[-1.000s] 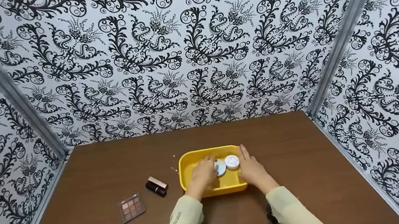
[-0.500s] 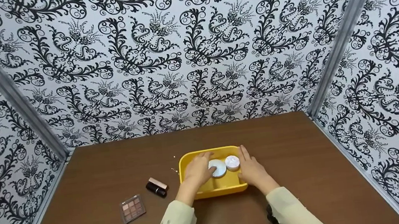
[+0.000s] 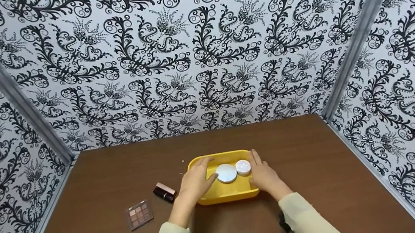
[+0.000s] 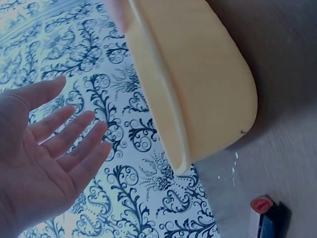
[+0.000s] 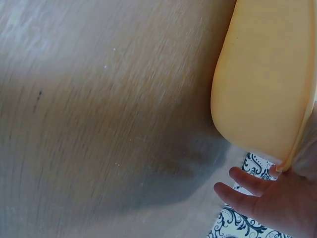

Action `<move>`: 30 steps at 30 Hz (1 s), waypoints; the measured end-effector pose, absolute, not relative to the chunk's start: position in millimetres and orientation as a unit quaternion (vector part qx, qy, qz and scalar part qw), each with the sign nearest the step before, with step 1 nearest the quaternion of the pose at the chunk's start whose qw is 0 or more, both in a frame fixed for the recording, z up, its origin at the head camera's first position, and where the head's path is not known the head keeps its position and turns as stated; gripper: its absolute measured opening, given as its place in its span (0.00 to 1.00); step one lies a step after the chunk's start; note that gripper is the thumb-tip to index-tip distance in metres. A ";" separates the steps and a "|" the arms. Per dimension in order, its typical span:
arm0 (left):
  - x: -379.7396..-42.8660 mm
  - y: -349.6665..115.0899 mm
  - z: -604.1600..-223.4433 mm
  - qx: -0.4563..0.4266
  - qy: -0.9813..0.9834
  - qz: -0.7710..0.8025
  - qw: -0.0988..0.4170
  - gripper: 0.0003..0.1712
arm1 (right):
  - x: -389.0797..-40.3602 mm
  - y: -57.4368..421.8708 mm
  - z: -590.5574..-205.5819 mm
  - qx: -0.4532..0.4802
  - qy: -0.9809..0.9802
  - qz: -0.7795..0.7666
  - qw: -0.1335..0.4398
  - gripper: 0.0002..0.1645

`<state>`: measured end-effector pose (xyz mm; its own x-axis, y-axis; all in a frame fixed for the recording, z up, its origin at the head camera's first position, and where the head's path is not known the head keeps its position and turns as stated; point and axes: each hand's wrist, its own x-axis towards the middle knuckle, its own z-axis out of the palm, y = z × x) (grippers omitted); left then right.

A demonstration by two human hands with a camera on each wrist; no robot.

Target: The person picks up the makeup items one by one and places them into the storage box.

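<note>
Tabletop (image 3: 311, 167): brown wood; we see a yellow tub (image 3: 223, 197) near its middle.
Tub contents: a flat round compact (image 3: 226, 173) touching a small white jar (image 3: 243, 167), both inside.
Left hand (image 3: 195, 181): fingers straight and spread, resting over the tub's left rim, just beside the compact.
Right hand (image 3: 263, 175): flat, fingers together, against the tub's right wall.
Outside tub: lipstick (image 3: 164, 192), eyeshadow palette (image 3: 139, 215), to its left.
Handling note: we judge that steadying both walls evenly should keep the tub from sliding.
</note>
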<state>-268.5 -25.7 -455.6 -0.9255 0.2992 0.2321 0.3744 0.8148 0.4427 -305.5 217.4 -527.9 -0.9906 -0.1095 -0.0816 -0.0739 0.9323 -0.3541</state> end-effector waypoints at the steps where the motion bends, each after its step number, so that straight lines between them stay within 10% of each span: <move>1: -265.7 -28.3 -455.2 -0.179 -0.948 -0.250 0.078 0.29 | -305.5 217.4 -527.8 -0.047 0.982 -0.178 0.050 0.55; 30: -225.5 -128.2 -481.9 -0.062 -0.949 -0.299 0.076 0.24 | -305.7 218.3 -529.4 -0.043 0.984 -0.169 0.047 0.55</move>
